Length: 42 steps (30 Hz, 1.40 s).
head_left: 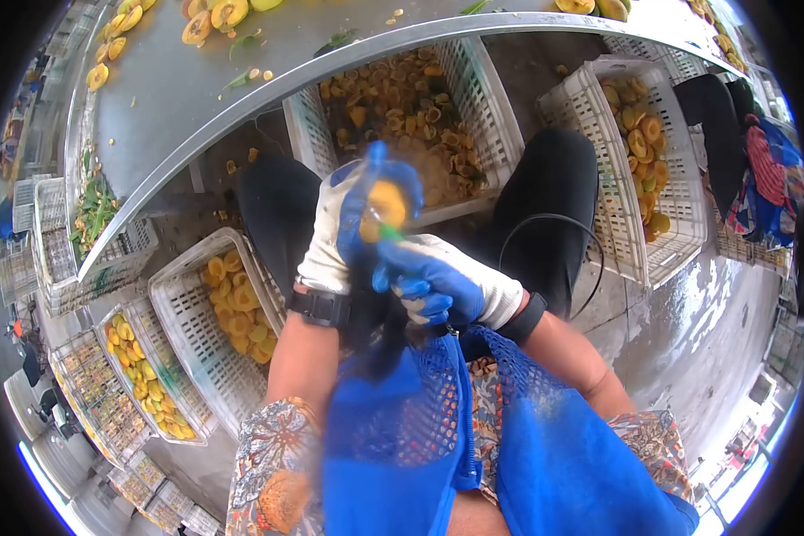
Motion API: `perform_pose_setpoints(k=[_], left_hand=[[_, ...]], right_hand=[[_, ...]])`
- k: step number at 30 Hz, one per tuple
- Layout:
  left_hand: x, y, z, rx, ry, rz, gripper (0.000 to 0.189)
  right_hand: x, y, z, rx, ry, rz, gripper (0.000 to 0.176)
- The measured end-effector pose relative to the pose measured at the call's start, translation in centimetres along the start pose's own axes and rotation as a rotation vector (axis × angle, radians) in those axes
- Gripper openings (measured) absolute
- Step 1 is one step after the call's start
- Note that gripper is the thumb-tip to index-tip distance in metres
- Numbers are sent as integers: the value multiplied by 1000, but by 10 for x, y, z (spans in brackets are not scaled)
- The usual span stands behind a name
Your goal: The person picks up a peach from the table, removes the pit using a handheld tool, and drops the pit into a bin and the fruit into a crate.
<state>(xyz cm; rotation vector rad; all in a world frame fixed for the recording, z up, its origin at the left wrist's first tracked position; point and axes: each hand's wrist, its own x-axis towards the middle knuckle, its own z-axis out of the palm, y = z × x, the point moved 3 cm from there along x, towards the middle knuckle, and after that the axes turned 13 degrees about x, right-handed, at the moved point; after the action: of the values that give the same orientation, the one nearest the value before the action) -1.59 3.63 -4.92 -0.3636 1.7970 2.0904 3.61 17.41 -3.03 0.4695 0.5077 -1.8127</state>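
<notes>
L hand (348, 228): yellow fruit (387, 205) being gripped.
R hand (439, 286): green tool (389, 234) being pinched.
Care: firm grip advised, tool tip kept clear of L hand.

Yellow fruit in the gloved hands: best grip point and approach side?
Grip it around its round flanks, coming from the left, as the left hand does: it wraps the yellow fruit and leaves the lower face free, where the right hand brings a green item. Motion blur hides finer detail.
</notes>
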Motion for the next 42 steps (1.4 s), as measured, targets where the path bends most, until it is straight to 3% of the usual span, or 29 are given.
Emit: perform_pose_setpoints(k=[3, 4, 7, 9, 10, 11, 13, 14, 15, 17, 18, 19, 21, 23, 24, 27, 28, 31, 33, 34, 35, 36, 37, 38, 42], left_hand=[[6, -1, -2, 83, -163, -108, 48], [6, -1, 1, -16, -213, -82, 48], [11, -9, 2, -87, -118, -4, 47], [22, -11, 4, 141, 21, 211, 45], [32, -15, 1, 85, 151, 188, 43], [41, -20, -2, 30, 282, 169, 42], [39, -12, -16, -1, 440, 315, 42], [32, -5, -26, -144, 451, 266, 43], [23, 6, -35, -136, 466, 295, 44], [1, 30, -54, -270, 353, 341, 44], [-15, 46, -59, -182, 459, 352, 45], [-32, 58, -66, -93, 567, 366, 47], [-58, 58, -119, -3, 639, 450, 43], [-96, 60, -153, 173, 918, 329, 39], [-113, 31, -213, 222, 939, 278, 34], [-144, 5, -269, 951, 1078, -217, 22], [-141, 21, -252, 1481, 866, -282, 26], [-94, 84, -195, 1575, 1208, 200, 36], [-43, 144, -130, 1072, 1054, 407, 45], [-9, 160, -122, 1053, 904, 532, 47], [19, 186, -83, 1055, 823, 536, 48], [57, 201, -71, 1288, 760, 502, 49], [84, 222, -42, 1461, 804, 312, 52], [122, 226, -42, 1554, 815, 420, 56], [204, 233, -27, 1927, 749, 545, 60]], right_hand=[[-4, -3, -7, 111, -59, 142, 38], [-2, 1, -13, 313, -235, 158, 38], [5, 8, -15, 653, -397, 181, 43], [12, 6, -18, 735, -487, 191, 45], [13, 0, -18, 769, -535, 195, 45], [10, -5, -18, 677, -507, 116, 45], [-3, -19, -12, 486, -458, -38, 43], [-10, -27, -11, 322, -317, -197, 42], [-15, -41, -12, 87, -132, -143, 42], [1, -54, -35, -959, 447, -636, 39], [-1, -56, -38, -1401, 615, -731, 32], [7, -47, -65, -1636, 625, -876, 28], [17, -43, -74, -1641, 637, -794, 26], [14, -42, -51, -1666, 632, -997, 24], [9, -47, -43, -1606, 627, -1044, 26], [28, -43, -98, -1727, 685, -496, 28], [28, -43, -92, -1697, 676, -526, 32], [20, -52, -74, -1628, 640, -645, 41], [12, -55, -65, -1591, 591, -761, 41], [3, -62, -51, -1539, 583, -803, 41], [-2, -69, -43, -1453, 595, -747, 40], [-5, -76, -38, -1366, 608, -691, 40], [-10, -81, -32, -1275, 619, -633, 40], [-17, -88, -26, -1129, 567, -492, 38], [-17, -84, -40, -1168, 530, -731, 34]])
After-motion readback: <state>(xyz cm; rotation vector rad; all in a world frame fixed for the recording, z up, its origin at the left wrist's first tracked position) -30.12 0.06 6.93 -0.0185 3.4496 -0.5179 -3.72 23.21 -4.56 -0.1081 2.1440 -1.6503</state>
